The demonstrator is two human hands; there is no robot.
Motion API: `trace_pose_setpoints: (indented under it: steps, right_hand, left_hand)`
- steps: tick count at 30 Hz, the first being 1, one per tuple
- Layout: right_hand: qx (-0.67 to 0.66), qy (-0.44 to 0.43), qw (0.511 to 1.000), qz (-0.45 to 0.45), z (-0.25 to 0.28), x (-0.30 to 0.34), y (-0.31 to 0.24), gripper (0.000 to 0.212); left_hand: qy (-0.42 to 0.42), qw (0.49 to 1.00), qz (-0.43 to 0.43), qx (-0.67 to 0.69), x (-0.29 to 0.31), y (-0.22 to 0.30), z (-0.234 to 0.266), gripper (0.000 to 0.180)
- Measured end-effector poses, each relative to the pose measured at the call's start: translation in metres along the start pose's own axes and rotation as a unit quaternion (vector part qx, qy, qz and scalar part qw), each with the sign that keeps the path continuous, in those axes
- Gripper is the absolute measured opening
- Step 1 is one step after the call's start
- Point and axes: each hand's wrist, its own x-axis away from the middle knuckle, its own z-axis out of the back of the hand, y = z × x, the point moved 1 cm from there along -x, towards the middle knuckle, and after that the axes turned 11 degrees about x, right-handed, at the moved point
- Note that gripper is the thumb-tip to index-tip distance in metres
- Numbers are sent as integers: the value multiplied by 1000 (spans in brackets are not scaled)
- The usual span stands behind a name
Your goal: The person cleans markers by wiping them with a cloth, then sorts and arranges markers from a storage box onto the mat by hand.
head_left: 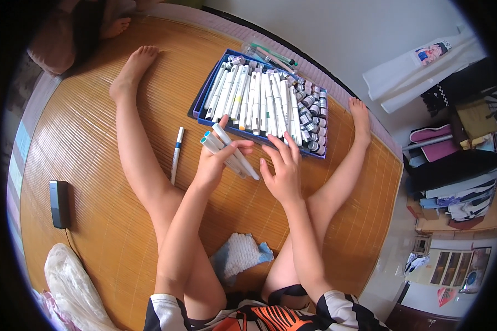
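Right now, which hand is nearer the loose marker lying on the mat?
Left. The left hand, holding a bunch of markers, is just right of the loose marker; the right hand is farther right.

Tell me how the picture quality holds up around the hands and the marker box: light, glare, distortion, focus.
Head view: soft daylight, even on the mat, no harsh shadows; slight glare on the white markers in the box. Fisheye bends the mat's edge and darkens the corners. The left hand with its markers and the right hand are sharp; the clutter at the right rim is squeezed and soft.
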Motion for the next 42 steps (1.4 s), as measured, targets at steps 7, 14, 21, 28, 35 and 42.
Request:
trace_pose_setpoints:
  steps: [7,14,21,28,35,42]
  right_hand:
    - [50,50,996,-49,-5,-8,-2,24]
    - [114,10,990,-77,1,-17,-5,24]
    - [94,-24,990,-102,5,-26,-14,21]
    - [42,-30,995,-82,10,-40,3,10]
    - [56,-199,972,112,17,-73,30,14]
    - [86,-225,943,229,20,-89,40,22]
  left_hand:
    - [13,1000,7,-8,0,-1,0,57]
    - [9,1000,-5,0,-3,0,1,54]
    - [7,1000,-6,-9,-3,3,2,53]
    - [7,1000,-7,9,-6,0,-1,51]
    - [7,999,-16,32,-12,-7,2,51]
    - [6,999,-31,37,-17,-10,-5,50]
